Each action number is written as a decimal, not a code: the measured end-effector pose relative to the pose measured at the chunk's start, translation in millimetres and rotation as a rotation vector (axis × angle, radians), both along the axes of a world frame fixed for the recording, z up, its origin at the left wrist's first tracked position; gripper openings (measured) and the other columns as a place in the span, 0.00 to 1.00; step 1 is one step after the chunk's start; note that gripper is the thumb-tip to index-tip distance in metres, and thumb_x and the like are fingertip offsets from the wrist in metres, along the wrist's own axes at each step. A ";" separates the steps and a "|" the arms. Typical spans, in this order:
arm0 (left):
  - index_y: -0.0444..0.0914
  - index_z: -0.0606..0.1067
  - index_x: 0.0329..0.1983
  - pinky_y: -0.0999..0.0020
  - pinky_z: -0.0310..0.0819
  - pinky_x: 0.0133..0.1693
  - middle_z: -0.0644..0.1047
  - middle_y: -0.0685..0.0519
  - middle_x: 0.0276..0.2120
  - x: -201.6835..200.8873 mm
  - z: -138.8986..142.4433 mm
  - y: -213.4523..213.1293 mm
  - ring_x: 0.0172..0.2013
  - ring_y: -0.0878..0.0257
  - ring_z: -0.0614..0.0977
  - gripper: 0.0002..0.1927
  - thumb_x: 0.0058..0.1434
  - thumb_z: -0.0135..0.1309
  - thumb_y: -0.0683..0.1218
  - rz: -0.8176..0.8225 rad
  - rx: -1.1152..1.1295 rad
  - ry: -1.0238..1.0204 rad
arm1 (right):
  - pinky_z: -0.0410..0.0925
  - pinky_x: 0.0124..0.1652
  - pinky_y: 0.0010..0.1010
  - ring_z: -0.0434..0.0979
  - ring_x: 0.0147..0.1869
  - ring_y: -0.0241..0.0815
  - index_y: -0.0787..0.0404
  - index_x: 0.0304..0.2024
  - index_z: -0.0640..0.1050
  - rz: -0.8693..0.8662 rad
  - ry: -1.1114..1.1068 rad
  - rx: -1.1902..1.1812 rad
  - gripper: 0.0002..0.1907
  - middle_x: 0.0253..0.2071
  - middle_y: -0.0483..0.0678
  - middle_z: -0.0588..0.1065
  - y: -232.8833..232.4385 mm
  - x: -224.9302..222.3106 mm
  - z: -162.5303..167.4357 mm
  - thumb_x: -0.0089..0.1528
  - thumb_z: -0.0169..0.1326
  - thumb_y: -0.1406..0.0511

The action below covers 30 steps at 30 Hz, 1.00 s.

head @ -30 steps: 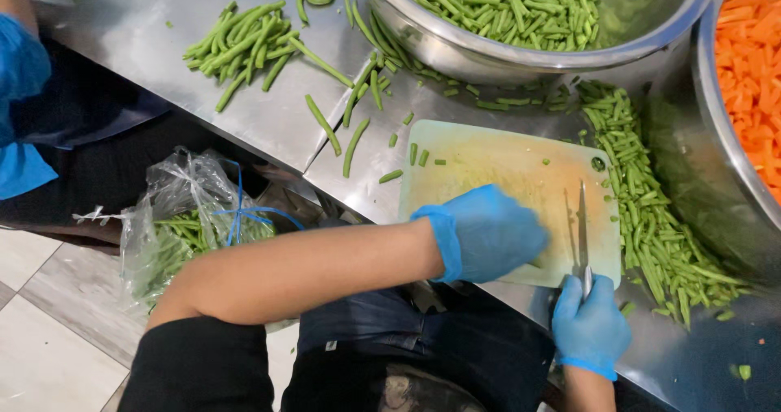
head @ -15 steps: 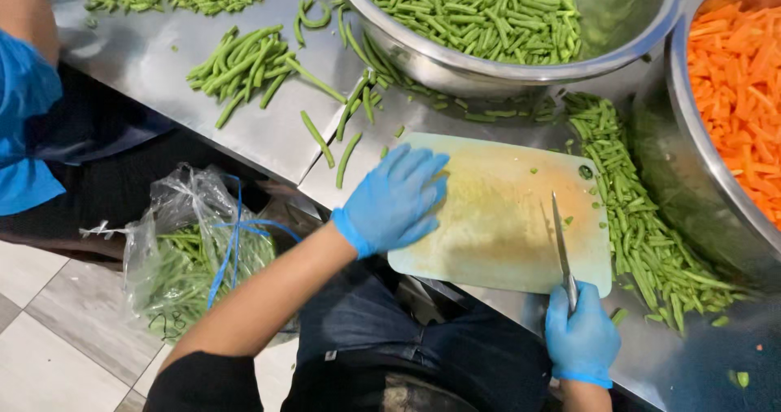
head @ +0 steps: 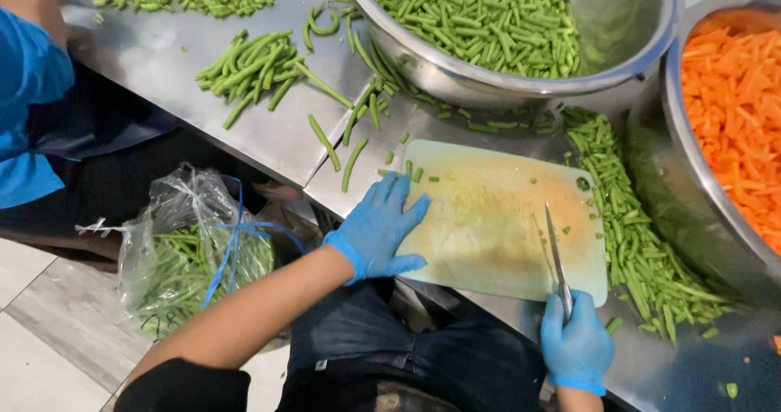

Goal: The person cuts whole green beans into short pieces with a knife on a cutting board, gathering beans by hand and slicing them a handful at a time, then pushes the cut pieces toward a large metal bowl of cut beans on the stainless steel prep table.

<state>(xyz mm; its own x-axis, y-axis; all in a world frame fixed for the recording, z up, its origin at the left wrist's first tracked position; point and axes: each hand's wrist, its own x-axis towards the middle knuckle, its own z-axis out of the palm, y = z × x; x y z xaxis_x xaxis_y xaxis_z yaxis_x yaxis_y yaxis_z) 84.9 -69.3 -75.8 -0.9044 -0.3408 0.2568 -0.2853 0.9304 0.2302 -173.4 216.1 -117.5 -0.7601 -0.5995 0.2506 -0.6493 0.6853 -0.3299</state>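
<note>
My left hand [head: 381, 226], in a blue glove, lies flat with fingers spread on the left edge of a pale, orange-stained cutting board [head: 488, 217]. My right hand [head: 576, 345], also gloved in blue, grips the handle of a knife [head: 556, 257] whose blade rests along the right part of the board. A few small green bean bits lie on the board. A row of whole green beans [head: 630, 225] lies just right of the board. More loose green beans [head: 260, 74] sit on the steel table to the upper left.
A large steel bowl of cut green beans [head: 488, 21] stands behind the board. A second steel bowl with carrot sticks [head: 736, 103] is at the right. A plastic bag of green beans [head: 191, 249] sits on the floor. Another person's blue sleeve [head: 28, 111] is at left.
My left hand slid from the middle of the board to its left edge. The knife stayed on the right side of the board in my right hand.
</note>
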 end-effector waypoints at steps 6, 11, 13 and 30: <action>0.38 0.68 0.64 0.36 0.55 0.60 0.61 0.30 0.64 -68.7 35.4 -85.7 0.66 0.31 0.58 0.42 0.52 0.58 0.67 0.051 -0.156 0.051 | 0.71 0.38 0.54 0.80 0.38 0.64 0.52 0.49 0.78 -0.006 0.074 -0.064 0.17 0.34 0.58 0.79 0.2 -0.5 -10.7 0.68 0.52 0.49; 0.41 0.75 0.57 0.48 0.66 0.61 0.74 0.47 0.55 -43.8 19.6 -60.4 0.58 0.48 0.74 0.20 0.64 0.58 0.51 0.147 -0.013 0.538 | 0.73 0.39 0.49 0.81 0.31 0.57 0.55 0.50 0.79 0.057 0.014 -0.103 0.18 0.27 0.56 0.78 6.7 -0.7 -14.5 0.66 0.55 0.51; 0.44 0.76 0.46 0.49 0.66 0.54 0.76 0.50 0.46 -11.4 7.0 -39.3 0.50 0.49 0.76 0.13 0.58 0.60 0.49 0.321 -0.040 0.632 | 0.74 0.40 0.45 0.82 0.29 0.54 0.56 0.48 0.79 0.084 -0.004 -0.171 0.17 0.26 0.55 0.78 6.4 0.2 -17.4 0.66 0.55 0.53; 0.39 0.75 0.42 0.48 0.74 0.45 0.78 0.41 0.40 36.7 5.5 -122.6 0.42 0.41 0.80 0.15 0.58 0.59 0.53 0.921 0.273 0.217 | 0.75 0.42 0.42 0.82 0.33 0.53 0.63 0.46 0.80 0.073 0.014 -0.162 0.15 0.29 0.59 0.78 14.7 -8.2 -41.9 0.69 0.57 0.57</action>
